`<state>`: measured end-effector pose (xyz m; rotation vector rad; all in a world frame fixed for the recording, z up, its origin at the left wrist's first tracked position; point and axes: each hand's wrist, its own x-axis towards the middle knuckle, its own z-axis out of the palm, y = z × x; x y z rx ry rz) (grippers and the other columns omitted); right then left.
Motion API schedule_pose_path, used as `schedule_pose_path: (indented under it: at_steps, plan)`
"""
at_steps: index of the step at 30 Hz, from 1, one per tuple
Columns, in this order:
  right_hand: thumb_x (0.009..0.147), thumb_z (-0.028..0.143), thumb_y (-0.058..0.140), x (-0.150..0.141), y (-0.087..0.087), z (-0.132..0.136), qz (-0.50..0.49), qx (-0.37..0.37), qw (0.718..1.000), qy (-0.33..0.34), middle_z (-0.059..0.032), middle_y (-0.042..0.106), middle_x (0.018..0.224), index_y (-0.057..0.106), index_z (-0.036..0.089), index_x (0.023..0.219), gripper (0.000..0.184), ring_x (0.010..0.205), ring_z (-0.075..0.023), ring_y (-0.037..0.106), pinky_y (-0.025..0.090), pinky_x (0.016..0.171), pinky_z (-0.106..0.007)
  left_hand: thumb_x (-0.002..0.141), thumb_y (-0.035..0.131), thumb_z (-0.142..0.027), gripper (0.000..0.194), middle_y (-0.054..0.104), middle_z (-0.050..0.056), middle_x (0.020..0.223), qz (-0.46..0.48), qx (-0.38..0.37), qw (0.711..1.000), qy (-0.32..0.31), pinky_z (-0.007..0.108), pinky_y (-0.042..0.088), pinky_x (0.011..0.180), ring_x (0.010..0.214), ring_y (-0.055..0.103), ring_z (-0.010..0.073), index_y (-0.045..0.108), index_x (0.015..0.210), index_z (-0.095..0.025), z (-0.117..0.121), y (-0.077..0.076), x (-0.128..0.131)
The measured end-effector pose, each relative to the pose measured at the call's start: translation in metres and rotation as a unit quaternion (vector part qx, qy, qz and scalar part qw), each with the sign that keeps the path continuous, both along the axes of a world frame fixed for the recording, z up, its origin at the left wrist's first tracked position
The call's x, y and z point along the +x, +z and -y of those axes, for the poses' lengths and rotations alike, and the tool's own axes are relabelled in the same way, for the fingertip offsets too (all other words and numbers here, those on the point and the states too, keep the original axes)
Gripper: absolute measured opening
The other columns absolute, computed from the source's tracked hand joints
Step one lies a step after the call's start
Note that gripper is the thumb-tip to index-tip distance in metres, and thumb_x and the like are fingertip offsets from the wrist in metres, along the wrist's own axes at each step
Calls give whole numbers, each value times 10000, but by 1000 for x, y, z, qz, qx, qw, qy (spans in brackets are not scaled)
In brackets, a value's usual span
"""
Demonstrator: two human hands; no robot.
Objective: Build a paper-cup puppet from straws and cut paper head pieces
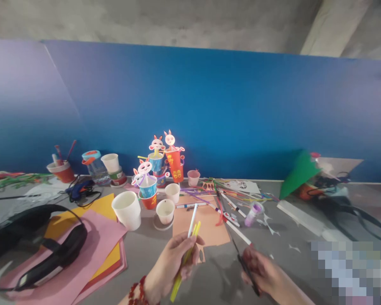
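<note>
Low in the middle, my left hand (184, 254) is closed round yellow drinking straws (197, 228) and a white one (192, 220). The straws point up and away from me. On the right, my right hand (262, 269) is wrapped round black scissors (248, 273), their dark blades slanting up to the left. A gap separates the scissors from the straws. Beyond my left hand lies a peach paper sheet (203, 228), with a small cut-out piece (201, 255) just behind my fingers.
Paper cups with rabbit faces (145, 167) stand stacked at the back, white cups (127, 210) in front. Headphones (51, 245) rest on coloured paper (108, 237) at left. Markers (238, 233), a purple jar (253, 212) and paper scraps (269, 224) lie right of centre. A blue partition (228, 118) rises behind.
</note>
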<state>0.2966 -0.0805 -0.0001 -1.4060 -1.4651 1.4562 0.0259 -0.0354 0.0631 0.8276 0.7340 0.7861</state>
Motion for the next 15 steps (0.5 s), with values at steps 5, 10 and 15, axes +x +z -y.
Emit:
schedule_pose_path:
  at_steps: [5,10,15]
  plan:
    - [675,809,605,-31,-1,3,-85,-44,991,90,40,583,547,415,215,774,631,352,-33,349,279,330,-141,870,599,-390,288,568,-45,504,-26,19,999,-39,162,238,297,275,279,16,681,882,-114,0,-3,6]
    - [658,812,624,-40,9,4,-109,-58,988,97,33,586,505,429,201,770,651,317,-21,337,245,312,-132,838,615,-418,323,568,-38,463,-59,4,995,-82,172,197,266,251,253,27,685,881,-106,-2,-6,7]
    - [697,810,594,-38,14,10,-118,-67,988,79,26,585,507,456,185,769,645,330,-17,337,241,332,-133,842,614,-394,312,559,-43,474,-51,-15,993,-102,166,201,279,263,231,16,698,895,-98,-3,-4,4]
